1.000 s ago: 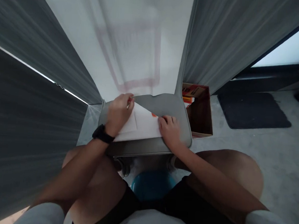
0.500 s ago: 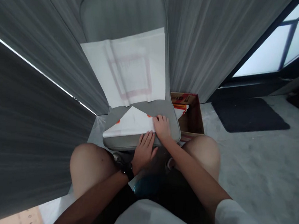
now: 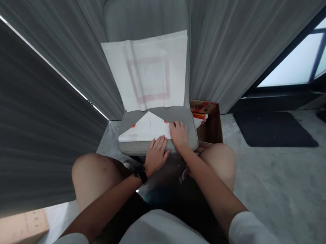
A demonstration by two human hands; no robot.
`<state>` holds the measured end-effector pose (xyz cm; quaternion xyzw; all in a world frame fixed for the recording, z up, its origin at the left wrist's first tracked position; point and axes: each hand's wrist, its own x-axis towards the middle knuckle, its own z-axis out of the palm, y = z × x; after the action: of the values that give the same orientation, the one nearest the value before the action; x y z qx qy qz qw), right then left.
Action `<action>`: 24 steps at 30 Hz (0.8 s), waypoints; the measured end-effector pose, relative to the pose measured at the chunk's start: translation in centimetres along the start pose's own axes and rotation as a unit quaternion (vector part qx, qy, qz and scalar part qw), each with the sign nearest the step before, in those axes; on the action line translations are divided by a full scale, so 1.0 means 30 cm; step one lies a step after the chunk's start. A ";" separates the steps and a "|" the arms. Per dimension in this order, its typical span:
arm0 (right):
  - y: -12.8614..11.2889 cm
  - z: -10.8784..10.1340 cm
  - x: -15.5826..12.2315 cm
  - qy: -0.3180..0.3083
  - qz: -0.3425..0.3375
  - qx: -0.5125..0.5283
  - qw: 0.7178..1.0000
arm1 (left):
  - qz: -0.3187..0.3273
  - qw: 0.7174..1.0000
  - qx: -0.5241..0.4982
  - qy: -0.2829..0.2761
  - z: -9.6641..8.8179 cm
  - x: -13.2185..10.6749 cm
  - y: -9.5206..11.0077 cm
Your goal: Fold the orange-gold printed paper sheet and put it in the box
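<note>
A folded white paper (image 3: 145,130) with orange marks lies on the seat of a grey chair (image 3: 145,15). My left hand (image 3: 155,155), a black watch on its wrist, rests flat with fingers stretched out on the paper's near edge at the seat front. My right hand (image 3: 179,133) presses down on the paper's right end, fingers bent. A larger white sheet (image 3: 147,70) with a faint pink square leans against the chair back.
An open cardboard box (image 3: 208,121) with orange and white packets stands right of the chair. Grey curtains hang left and behind. A dark mat (image 3: 272,128) lies on the concrete floor at right. A tan box corner (image 3: 13,227) shows bottom left. My bare knees flank the seat.
My left hand moved from the paper's far left corner down to its near edge and flattened. The view pulled back, showing the whole chair back. The right hand stayed on the paper.
</note>
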<state>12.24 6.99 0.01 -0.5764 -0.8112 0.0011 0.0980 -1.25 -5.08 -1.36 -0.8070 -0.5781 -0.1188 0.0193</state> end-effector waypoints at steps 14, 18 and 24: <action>0.008 0.015 -0.004 0.037 0.020 -0.020 0.999 | -0.110 0.993 0.021 0.042 -0.023 -0.187 -0.175; 0.004 0.021 -0.002 0.049 0.022 -0.027 0.998 | -0.111 0.992 0.029 0.045 -0.027 -0.254 -0.242; 0.015 0.033 0.000 0.063 0.014 -0.050 0.997 | -0.136 0.990 0.020 0.040 -0.052 -0.327 -0.339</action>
<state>12.52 7.26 -1.01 -0.5911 -0.7941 -0.0741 0.1202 -14.02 -11.08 -3.01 -0.7152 -0.6833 -0.1411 0.0422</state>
